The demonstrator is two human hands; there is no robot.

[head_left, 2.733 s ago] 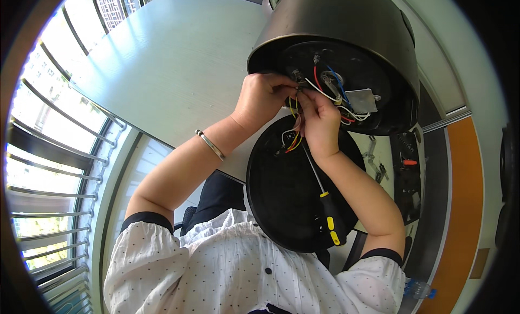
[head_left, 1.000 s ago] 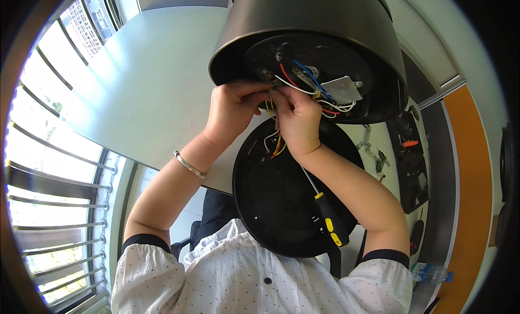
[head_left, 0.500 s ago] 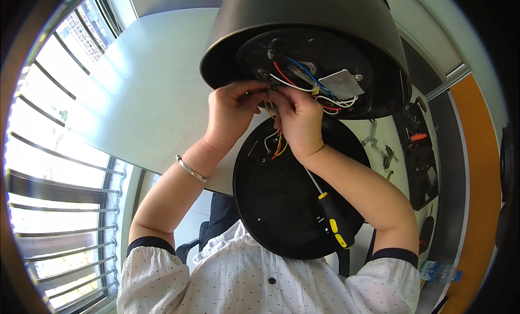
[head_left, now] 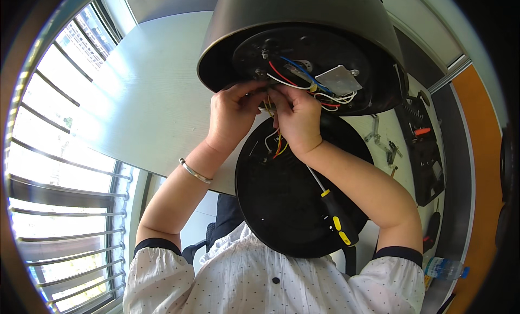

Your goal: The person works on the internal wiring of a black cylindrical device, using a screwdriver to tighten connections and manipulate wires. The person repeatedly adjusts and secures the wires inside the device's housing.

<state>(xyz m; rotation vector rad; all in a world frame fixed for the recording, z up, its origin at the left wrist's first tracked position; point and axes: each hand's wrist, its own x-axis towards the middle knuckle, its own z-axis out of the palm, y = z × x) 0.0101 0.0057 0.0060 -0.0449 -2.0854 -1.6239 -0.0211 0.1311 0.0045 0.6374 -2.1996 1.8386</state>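
A large dark round appliance housing (head_left: pixel 303 16) lies tipped on the table, its open underside toward me. Inside are red, blue and white wires (head_left: pixel 292 86) and a silvery metal plate (head_left: pixel 338 80). At its lower rim my left hand (head_left: pixel 233 113) and my right hand (head_left: pixel 298 116) meet, fingertips pinched together on thin wires. Yellow and red wires (head_left: pixel 279 143) run from below my fingers down to a round black base cover (head_left: pixel 287 200), which leans between the table and my body. The exact spot being pinched is hidden by my fingers. A screwdriver (head_left: pixel 338 222) with a black and yellow handle lies on the cover under my right forearm.
The pale table (head_left: pixel 146 97) stretches to the left, beside a barred window (head_left: pixel 65 205). On the right sit small metal parts (head_left: pixel 387 146) and a black tool case (head_left: pixel 420 151) holding a red-handled tool. A plastic bottle (head_left: pixel 445 269) with a blue cap lies at the lower right.
The view has shifted slightly. My fingers keep their pinch at the housing's rim, with barely any visible movement of hands or wires.
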